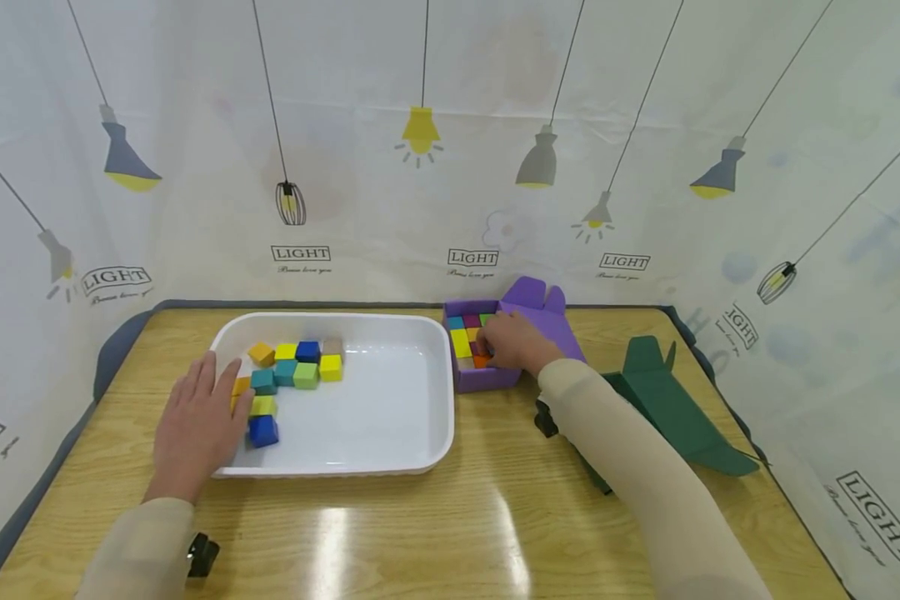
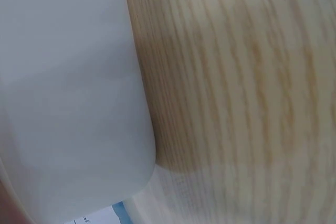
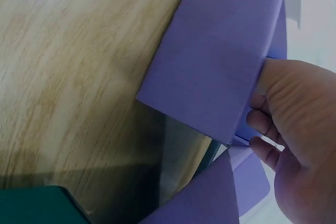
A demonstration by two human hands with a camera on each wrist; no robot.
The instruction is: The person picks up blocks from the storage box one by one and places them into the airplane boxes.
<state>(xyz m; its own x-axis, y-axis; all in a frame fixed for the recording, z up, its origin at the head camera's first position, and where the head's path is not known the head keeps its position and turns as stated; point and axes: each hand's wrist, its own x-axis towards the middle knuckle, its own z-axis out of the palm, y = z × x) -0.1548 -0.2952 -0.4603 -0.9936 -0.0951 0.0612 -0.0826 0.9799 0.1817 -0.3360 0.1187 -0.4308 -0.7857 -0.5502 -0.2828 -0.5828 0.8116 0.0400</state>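
Note:
My right hand (image 1: 516, 337) reaches over the near right side of a purple box (image 1: 487, 381), fingers bent down among the colored cubes (image 1: 460, 343) packed inside. In the right wrist view the box wall (image 3: 215, 51) hides the fingertips; I cannot tell whether they pinch a cube. My left hand (image 1: 202, 421) rests over the left rim of a white tray (image 1: 390, 417), fingers straight and pointing forward. Beside its fingers sit several loose cubes, among them a dark blue cube (image 1: 263, 431), a light green cube (image 1: 306, 376) and a yellow cube (image 1: 331, 367).
An open dark green box (image 1: 667, 408) lies right of the purple one, partly behind my right forearm. The purple lid (image 1: 543, 321) leans back to the right. Behind the wooden table (image 1: 390, 533) hangs a white curtain (image 1: 360, 167) with printed lamps.

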